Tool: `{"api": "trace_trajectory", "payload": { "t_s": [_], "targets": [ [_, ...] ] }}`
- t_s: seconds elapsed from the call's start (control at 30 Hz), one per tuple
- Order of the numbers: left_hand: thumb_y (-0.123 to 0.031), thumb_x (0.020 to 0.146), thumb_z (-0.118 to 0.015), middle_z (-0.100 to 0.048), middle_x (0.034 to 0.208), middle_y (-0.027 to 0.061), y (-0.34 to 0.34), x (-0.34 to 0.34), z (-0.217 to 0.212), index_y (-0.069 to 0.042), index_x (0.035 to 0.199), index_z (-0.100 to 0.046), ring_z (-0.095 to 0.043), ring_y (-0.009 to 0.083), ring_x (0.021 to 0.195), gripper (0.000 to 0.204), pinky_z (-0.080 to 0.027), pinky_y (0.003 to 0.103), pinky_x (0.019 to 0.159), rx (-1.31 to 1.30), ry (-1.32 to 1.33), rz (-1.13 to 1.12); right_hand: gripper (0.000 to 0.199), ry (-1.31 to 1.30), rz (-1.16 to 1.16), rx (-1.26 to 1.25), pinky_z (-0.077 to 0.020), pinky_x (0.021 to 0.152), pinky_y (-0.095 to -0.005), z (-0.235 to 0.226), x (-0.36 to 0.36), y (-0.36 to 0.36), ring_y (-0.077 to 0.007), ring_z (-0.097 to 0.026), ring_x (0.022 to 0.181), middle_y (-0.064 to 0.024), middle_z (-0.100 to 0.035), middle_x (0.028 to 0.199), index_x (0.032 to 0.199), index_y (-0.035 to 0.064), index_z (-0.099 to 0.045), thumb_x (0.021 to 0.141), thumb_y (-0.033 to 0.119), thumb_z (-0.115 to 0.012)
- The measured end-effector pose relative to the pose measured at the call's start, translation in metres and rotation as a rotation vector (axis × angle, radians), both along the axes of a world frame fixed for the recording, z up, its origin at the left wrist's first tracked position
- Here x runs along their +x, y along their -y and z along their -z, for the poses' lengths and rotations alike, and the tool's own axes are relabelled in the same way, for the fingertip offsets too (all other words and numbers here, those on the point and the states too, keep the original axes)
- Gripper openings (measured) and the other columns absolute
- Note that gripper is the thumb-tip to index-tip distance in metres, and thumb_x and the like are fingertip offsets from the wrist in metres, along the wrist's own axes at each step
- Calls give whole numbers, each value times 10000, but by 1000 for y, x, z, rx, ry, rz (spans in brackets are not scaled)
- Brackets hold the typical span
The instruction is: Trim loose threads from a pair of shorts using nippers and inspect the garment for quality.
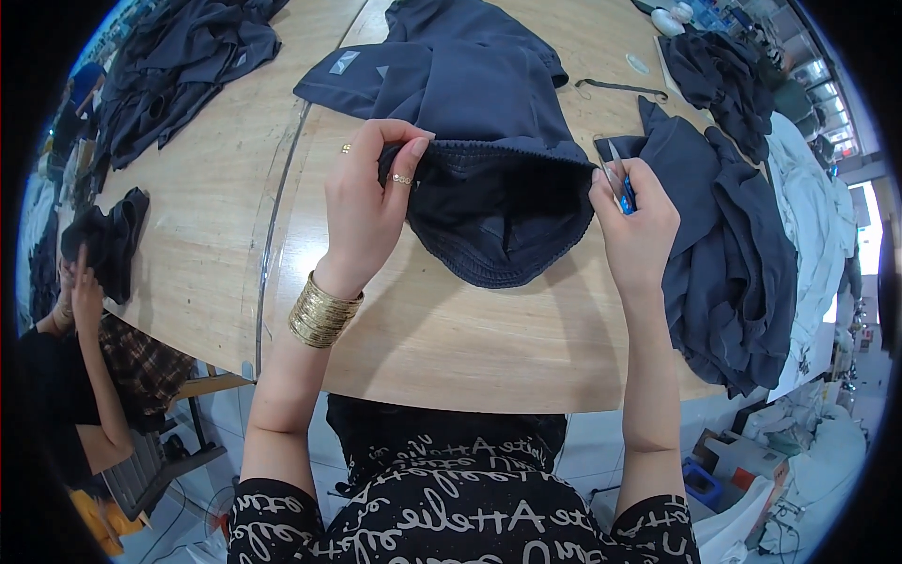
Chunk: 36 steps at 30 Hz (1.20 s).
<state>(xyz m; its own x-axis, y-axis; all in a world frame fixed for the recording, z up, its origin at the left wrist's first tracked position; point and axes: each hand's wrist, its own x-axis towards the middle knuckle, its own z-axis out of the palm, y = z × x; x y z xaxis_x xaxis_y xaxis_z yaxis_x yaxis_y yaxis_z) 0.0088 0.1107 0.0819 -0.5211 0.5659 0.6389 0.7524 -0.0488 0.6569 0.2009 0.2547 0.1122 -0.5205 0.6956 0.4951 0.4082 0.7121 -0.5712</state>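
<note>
Dark navy elastic-waist pants (489, 103) lie across the table in front of me, their gathered waistband lifted and spread into a wide opening. My left hand (362, 202) pinches the left side of the waistband between thumb and fingers. At the opposite side, my right hand (634, 211) is closed on the band's edge. The same hand also holds small scissors (628, 195) with blue handles, their blades pointing up and away. The black inside of the waist faces me. A small pale patch (344, 62) shows on the fabric at the far left.
Piles of dark garments lie at the right (723, 244), far right (719, 80) and far left (193, 66). A dark strap (620, 89) rests beyond my right hand. Pale cloth (813, 226) hangs along the right edge. At the left, another person's hands (83, 287) handle dark cloth.
</note>
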Motion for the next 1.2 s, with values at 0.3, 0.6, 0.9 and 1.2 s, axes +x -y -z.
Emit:
{"api": "trace_trajectory", "payload": {
  "t_s": [0.3,0.6,0.9,1.2],
  "targets": [
    [-103,913,-577,-652,835,69,0,-15,0,-20,943,-601,-615,142,753,92,-468,255,668,122,142,-61,156,-92,-47,5,-441,595,-287,-19,-29,1,-206,-539,611,-88,-548,701,797,22,-530,713,26,-662],
    [-147,841,-639,-599,981,119,101,-19,31,-51,992,-547,-568,300,951,201,-454,359,818,-297,117,152,84,381,-524,-159,-448,644,-341,4,18,14,-288,-578,705,-126,-551,747,831,20,-570,765,21,-623],
    [-289,909,-536,-416,1347,132,217,-25,85,-72,1215,-501,-340,294,1306,377,-241,460,1080,-624,-29,-378,303,487,-394,-1296,-378,537,-235,40,106,55,-103,-534,639,-16,-616,744,927,50,-624,964,326,-504],
    [-341,938,-475,-394,1372,129,212,-30,84,-80,1241,-498,-301,267,1328,401,-201,444,1098,-616,37,-346,257,577,-260,-1525,-420,576,-257,34,92,45,-131,-541,637,-38,-614,750,900,22,-617,947,265,-547]
  ]
}}
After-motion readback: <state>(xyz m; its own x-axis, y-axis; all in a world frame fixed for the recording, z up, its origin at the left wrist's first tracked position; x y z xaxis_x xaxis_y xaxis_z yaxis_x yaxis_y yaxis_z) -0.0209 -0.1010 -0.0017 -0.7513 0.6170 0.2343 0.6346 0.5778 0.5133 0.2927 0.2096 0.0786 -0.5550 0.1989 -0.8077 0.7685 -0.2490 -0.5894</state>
